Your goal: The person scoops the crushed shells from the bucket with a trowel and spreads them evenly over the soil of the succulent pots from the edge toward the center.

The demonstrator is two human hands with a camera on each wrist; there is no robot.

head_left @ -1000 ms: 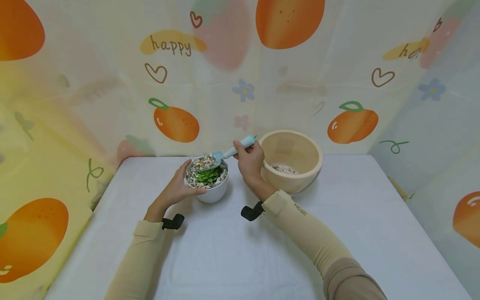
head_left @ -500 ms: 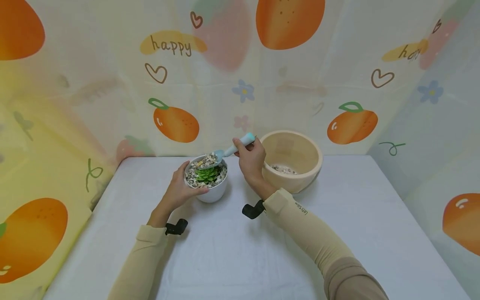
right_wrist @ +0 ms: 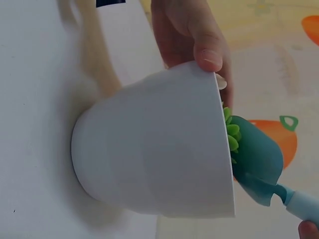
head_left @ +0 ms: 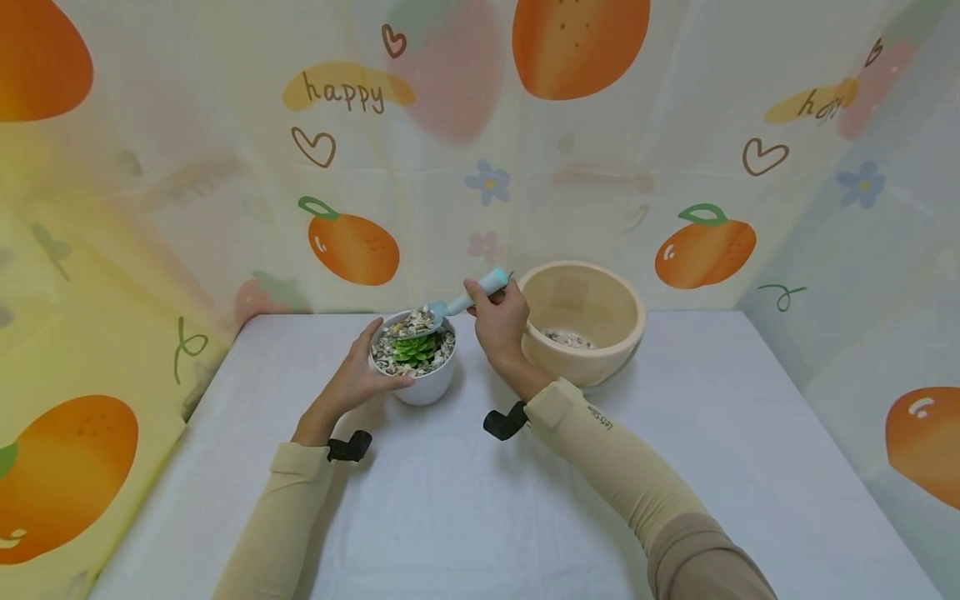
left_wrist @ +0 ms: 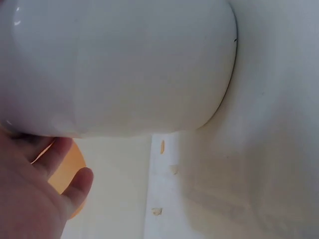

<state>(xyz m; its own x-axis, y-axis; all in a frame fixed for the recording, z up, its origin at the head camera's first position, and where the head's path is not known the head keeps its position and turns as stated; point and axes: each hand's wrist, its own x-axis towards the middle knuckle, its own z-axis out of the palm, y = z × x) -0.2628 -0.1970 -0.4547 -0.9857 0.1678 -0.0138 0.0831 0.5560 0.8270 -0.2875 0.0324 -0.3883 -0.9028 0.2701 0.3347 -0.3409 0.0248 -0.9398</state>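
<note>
A white flowerpot point(head_left: 423, 387) stands on the table, holding pebbles and a green succulent point(head_left: 414, 350). My left hand point(head_left: 352, 383) grips it from the left, with the thumb on the near rim in the right wrist view and several fingers along its side in the left wrist view. In my right hand point(head_left: 501, 321) is the light-blue handle of a small trowel point(right_wrist: 259, 152). Its blade lies over the succulent at the pot's mouth, loaded with pebbles point(head_left: 414, 322). The right wrist view shows the blade's teal underside close to the leaves point(right_wrist: 232, 134).
Right of the flowerpot, a large beige bowl point(head_left: 577, 362) has some pebbles point(head_left: 568, 338) on its bottom. A few small pale bits point(left_wrist: 157, 211) lie on the white-covered table point(head_left: 450, 517). A fruit-patterned sheet point(head_left: 570, 183) hangs behind it.
Very little differs. My left wrist shifted slightly and came back, while the loaded trowel stays over the succulent.
</note>
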